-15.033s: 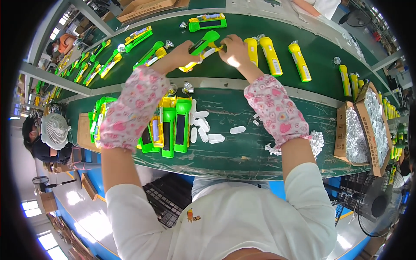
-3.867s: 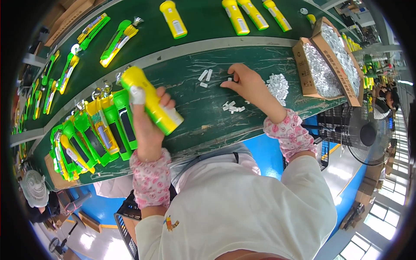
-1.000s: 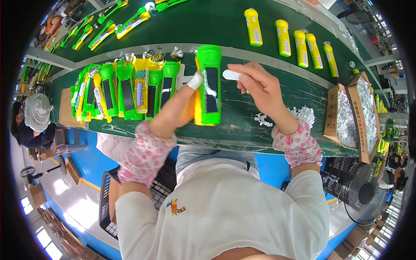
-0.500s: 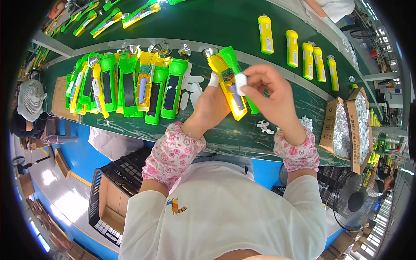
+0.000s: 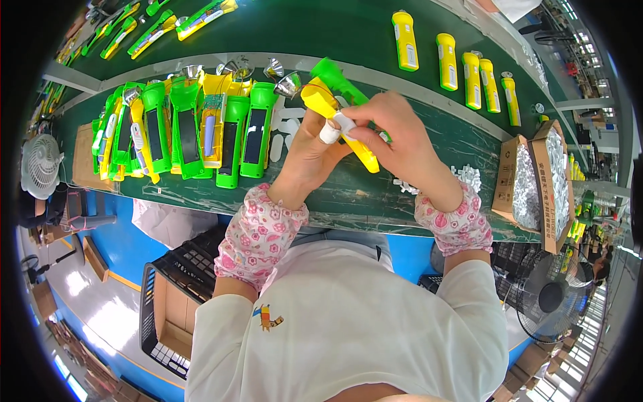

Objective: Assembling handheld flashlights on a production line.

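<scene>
My left hand (image 5: pixel 309 154) grips the yellow half-shell of a flashlight (image 5: pixel 320 100), its thumb wrapped in a white covering (image 5: pixel 329 132). Its smooth outer side faces up. Between my right hand's (image 5: pixel 396 130) fingers, a small white oval piece (image 5: pixel 344 123) lies against the yellow handle. Beyond it the green half-shell (image 5: pixel 339 80) slants off to the right, partly behind my right hand. A silver reflector cup (image 5: pixel 289 84) sticks out at the head end. My fingers hide the shell's middle.
Opened green and yellow flashlights (image 5: pixel 187 127) crowd the left of the green bench. White oval pieces (image 5: pixel 276 147) lie beside them. Small white parts (image 5: pixel 467 177) are heaped right of my hands, near a carton of silver parts (image 5: pixel 524 184). Yellow flashlights (image 5: pixel 447 61) stand across the far strip.
The yellow half-shell has turned over, hiding the circuit board inside. My right hand has brought the white oval piece down onto its outer side. The view has shifted slightly.
</scene>
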A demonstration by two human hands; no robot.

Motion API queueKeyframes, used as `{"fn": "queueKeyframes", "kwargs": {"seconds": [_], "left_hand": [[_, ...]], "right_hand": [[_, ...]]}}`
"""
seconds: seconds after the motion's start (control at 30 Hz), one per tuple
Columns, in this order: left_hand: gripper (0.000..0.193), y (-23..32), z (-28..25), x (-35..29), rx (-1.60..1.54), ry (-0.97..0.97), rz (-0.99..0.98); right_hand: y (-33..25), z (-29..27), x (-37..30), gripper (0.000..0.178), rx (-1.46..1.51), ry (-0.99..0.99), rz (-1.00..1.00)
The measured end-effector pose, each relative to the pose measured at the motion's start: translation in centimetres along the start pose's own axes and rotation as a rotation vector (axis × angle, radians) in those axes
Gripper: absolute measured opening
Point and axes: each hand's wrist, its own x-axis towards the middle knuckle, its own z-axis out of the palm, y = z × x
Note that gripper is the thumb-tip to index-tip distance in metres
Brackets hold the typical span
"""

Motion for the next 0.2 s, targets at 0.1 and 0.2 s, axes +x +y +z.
{"fn": "queueKeyframes", "kwargs": {"seconds": [0.1,0.2], "left_hand": [[0.044,0.8,1.7,0.0,-0.063,0.03,-0.014],[0.053,1.1,2.2,0.3,-0.106,0.031,0.016]], "right_hand": [[-0.7,-1.5,0.0,0.055,-0.284,0.23,-0.028],[0.8,-0.6,-1.2,0.072,-0.02,-0.047,0.355]]}}
